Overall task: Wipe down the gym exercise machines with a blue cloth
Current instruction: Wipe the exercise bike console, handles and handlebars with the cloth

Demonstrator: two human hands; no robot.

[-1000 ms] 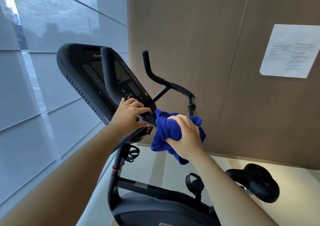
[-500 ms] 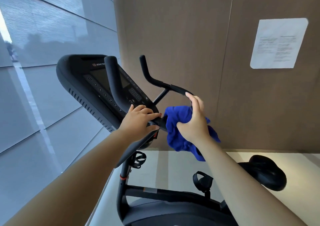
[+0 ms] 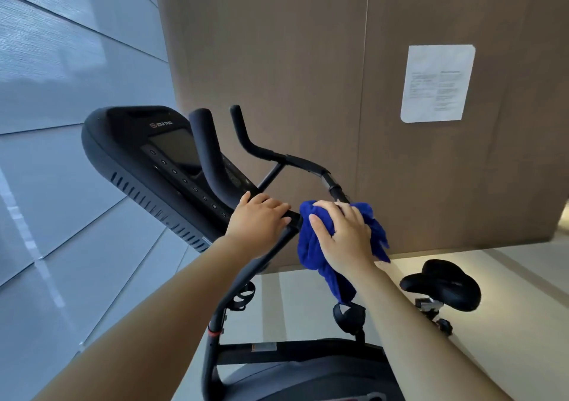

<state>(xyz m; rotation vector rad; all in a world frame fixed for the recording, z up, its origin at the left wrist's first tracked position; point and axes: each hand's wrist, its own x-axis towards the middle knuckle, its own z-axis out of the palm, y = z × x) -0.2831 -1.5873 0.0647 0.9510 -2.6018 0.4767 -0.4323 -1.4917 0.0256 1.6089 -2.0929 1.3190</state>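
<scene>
My right hand presses the bunched, deep blue cloth around the exercise bike's handlebar, one corner hanging loose below. Just left, my left hand clamps the bar.

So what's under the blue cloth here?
The right hand presses the blue cloth over the exercise bike's right handlebar, which runs down into the bunched fabric. The covered stretch of bar is hidden. The cloth's tail hangs free below.

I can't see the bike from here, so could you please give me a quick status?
Left hand gripping the handlebar. Right hand pressing the blue cloth onto the bar. Nothing in the way.
</scene>
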